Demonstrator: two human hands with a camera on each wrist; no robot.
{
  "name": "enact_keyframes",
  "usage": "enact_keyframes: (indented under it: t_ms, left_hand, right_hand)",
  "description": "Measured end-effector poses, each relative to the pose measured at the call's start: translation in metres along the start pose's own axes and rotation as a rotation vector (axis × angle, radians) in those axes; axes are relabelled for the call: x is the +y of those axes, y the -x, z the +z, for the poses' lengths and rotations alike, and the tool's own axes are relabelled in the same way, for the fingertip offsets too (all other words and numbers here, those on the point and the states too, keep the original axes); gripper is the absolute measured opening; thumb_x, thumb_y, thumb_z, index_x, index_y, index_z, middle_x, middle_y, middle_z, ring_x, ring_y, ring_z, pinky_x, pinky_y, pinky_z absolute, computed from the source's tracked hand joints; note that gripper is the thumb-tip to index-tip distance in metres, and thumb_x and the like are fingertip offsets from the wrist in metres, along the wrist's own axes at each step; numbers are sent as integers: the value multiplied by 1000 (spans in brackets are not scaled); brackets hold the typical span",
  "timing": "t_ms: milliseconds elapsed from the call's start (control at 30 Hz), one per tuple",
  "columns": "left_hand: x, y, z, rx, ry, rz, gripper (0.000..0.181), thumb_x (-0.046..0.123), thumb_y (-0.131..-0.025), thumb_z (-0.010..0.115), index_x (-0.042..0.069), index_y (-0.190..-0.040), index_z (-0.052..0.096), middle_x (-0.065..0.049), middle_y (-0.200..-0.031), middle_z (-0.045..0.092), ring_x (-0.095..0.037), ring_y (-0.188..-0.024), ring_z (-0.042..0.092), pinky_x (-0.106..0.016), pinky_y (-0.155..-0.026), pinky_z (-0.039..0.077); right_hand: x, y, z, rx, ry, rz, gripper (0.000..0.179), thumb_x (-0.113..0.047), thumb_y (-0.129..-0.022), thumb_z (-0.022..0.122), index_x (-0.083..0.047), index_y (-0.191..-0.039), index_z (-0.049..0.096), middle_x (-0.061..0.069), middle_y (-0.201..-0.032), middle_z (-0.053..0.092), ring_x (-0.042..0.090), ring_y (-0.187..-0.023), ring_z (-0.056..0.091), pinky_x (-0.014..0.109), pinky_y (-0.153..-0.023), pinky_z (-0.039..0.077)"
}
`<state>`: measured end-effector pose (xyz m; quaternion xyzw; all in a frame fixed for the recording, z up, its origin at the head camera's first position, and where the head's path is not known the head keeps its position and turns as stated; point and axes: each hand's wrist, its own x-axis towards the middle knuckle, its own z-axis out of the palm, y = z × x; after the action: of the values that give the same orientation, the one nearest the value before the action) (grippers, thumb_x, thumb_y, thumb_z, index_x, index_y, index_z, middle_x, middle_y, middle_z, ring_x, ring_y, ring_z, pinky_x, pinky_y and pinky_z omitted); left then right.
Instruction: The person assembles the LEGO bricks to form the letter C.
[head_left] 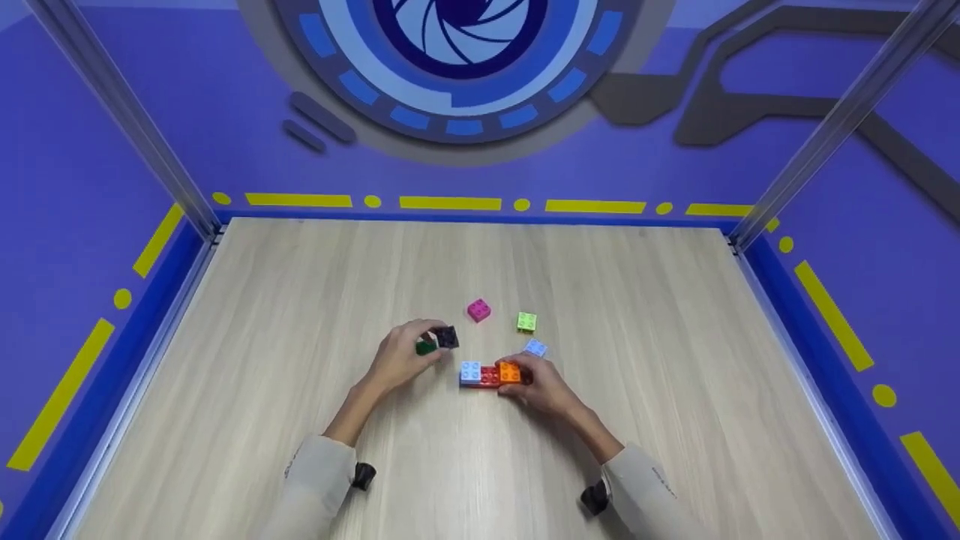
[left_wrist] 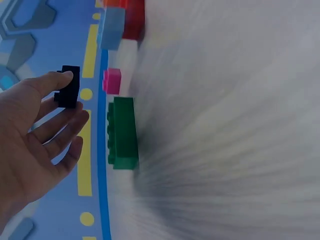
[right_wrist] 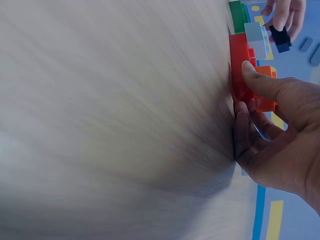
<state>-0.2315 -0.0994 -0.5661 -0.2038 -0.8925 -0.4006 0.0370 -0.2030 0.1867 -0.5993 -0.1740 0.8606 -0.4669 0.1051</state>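
Note:
My left hand (head_left: 403, 354) pinches a black toy brick (left_wrist: 69, 87) between thumb and fingers, lifted off the table. Below that hand a long green brick (left_wrist: 125, 133) lies on the table, mostly hidden by the hand in the head view. My right hand (head_left: 546, 385) grips the right end of a built piece: a red brick (head_left: 489, 376) with a light blue brick (head_left: 470, 372) on its left end and an orange brick (head_left: 509, 372) on its right end. Red studs show between the two upper bricks. In the right wrist view the thumb presses against the red and orange bricks.
Beyond the hands lie a magenta brick (head_left: 478, 310) and a lime green brick (head_left: 526, 322). Another light blue brick (head_left: 535, 347) lies just past my right hand. The wooden table (head_left: 315, 270) is bounded by blue-purple walls and metal posts.

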Motion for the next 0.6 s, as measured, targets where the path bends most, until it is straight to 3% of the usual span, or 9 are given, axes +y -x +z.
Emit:
enact_keyframes:
  t_ms: [267, 600]
  left_hand:
    - [12, 13, 3, -141, 35, 125, 40, 20, -98, 69, 2, -133, 64, -16, -124, 71, -29, -95, 71, -47, -85, 57]
    - [14, 20, 11, -224, 23, 154, 38, 16, -97, 70, 3, -132, 65, -15, -122, 72, -26, -94, 72, -44, -83, 58]
  right_hand:
    - [0, -3, 4, 7, 7, -22, 40, -10, -88, 79, 0, -125, 68, 16, -123, 69, 24, -109, 61, 28, -95, 49]
    - [0, 0, 3, 22, 33, -37, 40, -11, -89, 78, 1, -126, 67, 18, -124, 69, 28, -113, 63, 36, -100, 50]
